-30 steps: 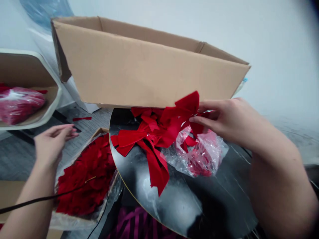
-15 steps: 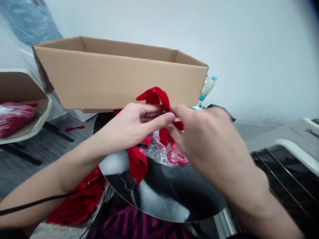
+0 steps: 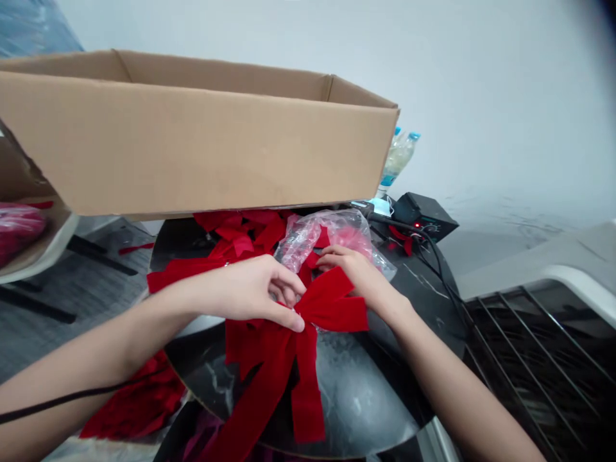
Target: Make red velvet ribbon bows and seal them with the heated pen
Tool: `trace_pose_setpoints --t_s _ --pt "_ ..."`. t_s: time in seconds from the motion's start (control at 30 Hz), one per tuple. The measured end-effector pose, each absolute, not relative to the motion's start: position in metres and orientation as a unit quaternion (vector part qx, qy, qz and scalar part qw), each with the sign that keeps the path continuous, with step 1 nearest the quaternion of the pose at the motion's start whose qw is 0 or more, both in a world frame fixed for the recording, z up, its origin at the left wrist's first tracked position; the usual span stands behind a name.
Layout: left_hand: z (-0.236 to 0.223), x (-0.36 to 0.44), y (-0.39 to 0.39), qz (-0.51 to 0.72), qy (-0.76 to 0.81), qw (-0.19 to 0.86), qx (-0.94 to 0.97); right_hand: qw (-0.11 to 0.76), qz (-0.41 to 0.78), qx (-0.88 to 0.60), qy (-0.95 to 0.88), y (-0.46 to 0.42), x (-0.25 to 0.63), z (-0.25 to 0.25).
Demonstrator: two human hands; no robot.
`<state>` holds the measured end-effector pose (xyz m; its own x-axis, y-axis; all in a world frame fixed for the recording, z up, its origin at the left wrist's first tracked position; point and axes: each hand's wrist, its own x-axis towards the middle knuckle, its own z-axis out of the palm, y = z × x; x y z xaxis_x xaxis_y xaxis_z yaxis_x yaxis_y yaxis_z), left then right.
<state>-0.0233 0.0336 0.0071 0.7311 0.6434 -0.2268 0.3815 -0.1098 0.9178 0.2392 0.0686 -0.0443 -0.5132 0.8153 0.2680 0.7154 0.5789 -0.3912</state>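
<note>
A large red velvet bow (image 3: pixel 332 301), its loops to the right and long tails hanging down, spreads over the front of the round black marbled table (image 3: pixel 356 391). My left hand (image 3: pixel 269 292) pinches the bow at its middle between thumb and fingers. Just behind it, my right hand (image 3: pixel 356 273) reaches to a clear plastic bag (image 3: pixel 301 240), its bent fingers at a narrow red ribbon strip (image 3: pixel 308 266); the bow hides its thumb. More red bows (image 3: pixel 245 231) lie heaped behind my left forearm.
A big open cardboard box (image 3: pixel 206 147) stands behind the heap. Right of it are bottles with blue caps (image 3: pixel 402 154) and a black device (image 3: pixel 423 218) with cables. A chair (image 3: pixel 52 250) holds a pink-red bundle. A dark wire rack (image 3: pixel 539 346) is at right.
My hands have parted: the left now holds a full bow lower down, while the right has moved back to the bag. The view has shifted, bringing more of the table and device into sight.
</note>
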Motion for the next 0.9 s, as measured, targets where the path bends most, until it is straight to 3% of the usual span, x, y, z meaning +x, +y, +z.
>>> trace_pose_setpoints --t_s 0.1,0.23,0.3,0.5,0.67,0.77,0.8,0.9 --pt "-0.01 0.0 0.049 0.221 0.441 0.482 0.725 0.286 0.078 -0.458 -0.838 0.061 0.251 -0.032" --pt "-0.013 0.009 0.069 0.239 0.402 0.658 0.59 0.4 0.062 -0.429 -0.807 0.04 0.26 -0.014" --pt "-0.014 0.011 0.074 0.25 0.339 0.695 0.582 0.433 0.089 -0.43 -0.787 0.031 0.257 -0.012" --pt "-0.038 0.023 0.072 0.33 0.376 0.498 0.708 0.528 0.295 -0.465 -0.647 0.031 0.248 -0.015" --pt "-0.048 0.023 0.079 0.359 0.422 0.369 0.746 0.594 0.311 -0.484 -0.562 0.041 0.258 -0.012" --pt "-0.039 0.02 0.079 0.378 0.428 0.297 0.765 0.567 0.347 -0.47 -0.581 0.039 0.259 -0.013" --pt "-0.036 0.021 0.077 0.379 0.421 0.334 0.753 0.556 0.353 -0.461 -0.595 0.038 0.257 -0.014" --pt "-0.029 0.025 0.069 0.341 0.351 0.576 0.655 0.526 0.357 -0.428 -0.642 0.032 0.25 -0.019"
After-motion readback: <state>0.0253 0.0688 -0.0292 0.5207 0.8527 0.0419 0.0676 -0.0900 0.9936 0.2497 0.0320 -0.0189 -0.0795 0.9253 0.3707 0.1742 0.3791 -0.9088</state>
